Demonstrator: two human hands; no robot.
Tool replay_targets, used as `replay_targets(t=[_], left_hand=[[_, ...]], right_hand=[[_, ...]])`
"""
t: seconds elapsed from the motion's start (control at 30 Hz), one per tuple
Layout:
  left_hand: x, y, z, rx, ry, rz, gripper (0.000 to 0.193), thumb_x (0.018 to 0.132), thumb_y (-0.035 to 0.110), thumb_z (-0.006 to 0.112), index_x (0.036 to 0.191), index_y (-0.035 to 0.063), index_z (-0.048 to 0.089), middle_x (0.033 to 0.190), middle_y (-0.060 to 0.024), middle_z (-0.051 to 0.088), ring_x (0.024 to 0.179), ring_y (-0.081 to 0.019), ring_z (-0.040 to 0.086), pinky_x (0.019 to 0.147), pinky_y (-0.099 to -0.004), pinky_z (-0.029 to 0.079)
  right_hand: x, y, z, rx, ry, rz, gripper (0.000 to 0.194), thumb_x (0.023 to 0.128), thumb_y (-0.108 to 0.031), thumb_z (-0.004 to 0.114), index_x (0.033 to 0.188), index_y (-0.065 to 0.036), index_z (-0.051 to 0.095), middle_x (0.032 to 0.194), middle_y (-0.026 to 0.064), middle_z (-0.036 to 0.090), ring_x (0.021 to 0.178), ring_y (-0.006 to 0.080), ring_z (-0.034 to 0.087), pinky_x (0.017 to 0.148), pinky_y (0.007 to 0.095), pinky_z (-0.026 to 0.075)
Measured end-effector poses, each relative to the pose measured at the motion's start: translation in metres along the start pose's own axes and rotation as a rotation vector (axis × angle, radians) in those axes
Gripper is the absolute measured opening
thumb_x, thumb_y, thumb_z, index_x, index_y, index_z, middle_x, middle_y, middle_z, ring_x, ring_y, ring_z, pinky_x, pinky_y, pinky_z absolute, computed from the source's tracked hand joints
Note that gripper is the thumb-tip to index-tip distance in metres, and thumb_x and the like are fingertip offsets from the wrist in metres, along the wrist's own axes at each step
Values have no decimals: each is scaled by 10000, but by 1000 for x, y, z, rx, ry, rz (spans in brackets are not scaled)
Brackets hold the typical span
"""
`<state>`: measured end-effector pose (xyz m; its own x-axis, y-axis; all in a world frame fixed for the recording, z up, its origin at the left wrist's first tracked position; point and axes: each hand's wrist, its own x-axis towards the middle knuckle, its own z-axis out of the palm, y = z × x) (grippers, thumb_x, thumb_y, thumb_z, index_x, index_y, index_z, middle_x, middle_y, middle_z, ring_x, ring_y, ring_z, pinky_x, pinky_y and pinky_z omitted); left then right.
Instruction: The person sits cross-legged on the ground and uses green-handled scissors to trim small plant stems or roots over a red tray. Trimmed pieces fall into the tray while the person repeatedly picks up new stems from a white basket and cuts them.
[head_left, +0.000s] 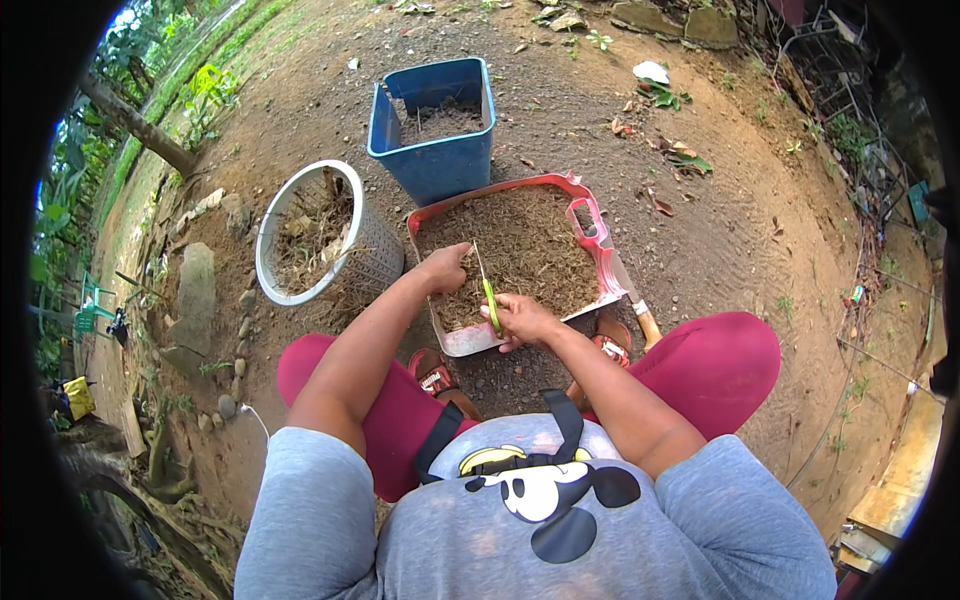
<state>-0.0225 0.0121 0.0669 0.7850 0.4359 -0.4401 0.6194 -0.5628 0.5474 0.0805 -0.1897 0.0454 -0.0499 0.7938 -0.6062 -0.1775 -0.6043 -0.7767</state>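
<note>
My right hand (527, 320) is closed on the green handles of a pair of scissors (490, 304), whose blades point away from me. Close to the blade tips is my left hand (446, 270), its fingers bent around a spot too small to make out. A pale strand may be between its fingertips. Both hands are over a cut-open red and white plastic jerrycan (480, 337) lying on its side. Chopped dry plant matter (517, 232) fills it, and its moulded handle faces right.
Behind the jerrycan stands a blue plastic bin (442, 165) with soil inside. A white perforated basket (375, 255) of dry stalks is at left. A large knife with a wooden handle (646, 324) lies along the jerrycan's right side. Stones (226, 406) line the left ground.
</note>
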Motion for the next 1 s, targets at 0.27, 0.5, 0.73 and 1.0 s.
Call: replay_targets(t=[0.27,0.5,0.73,1.0], left_hand=[[7,-19,7,-662,9,-232,464,782,-70,511,1192,120,620,1004,-68,690,933,-197,659,779,-381,556],[7,-20,7,-951,-165,-336,208,769,-6,529,905,134,600,816,-39,612,730,-190,591,641,-350,502],[-14,23,-12,-1134,-235,-175,433,888,229,761,1214,120,497,1077,-57,639,971,-213,664,847,-415,583],[-5,-16,-29,-1128,-112,-205,254,974,215,647,1173,116,525,987,-21,625,848,-144,642,708,-330,590]], right_hand=[[-26,-14,21,72,-122,154,838,878,-672,571,1393,-60,322,1256,183,410,1167,397,501,795,485,605],[-23,-27,29,99,-125,109,753,903,-633,564,1352,-59,376,1139,126,416,974,270,511,739,416,624],[-29,-37,26,136,-30,54,605,947,-575,556,1281,-89,424,1012,55,491,767,119,529,708,372,622],[-21,-30,-3,738,-308,-40,545,959,-534,573,1326,-147,463,899,-27,570,682,65,592,720,374,628]])
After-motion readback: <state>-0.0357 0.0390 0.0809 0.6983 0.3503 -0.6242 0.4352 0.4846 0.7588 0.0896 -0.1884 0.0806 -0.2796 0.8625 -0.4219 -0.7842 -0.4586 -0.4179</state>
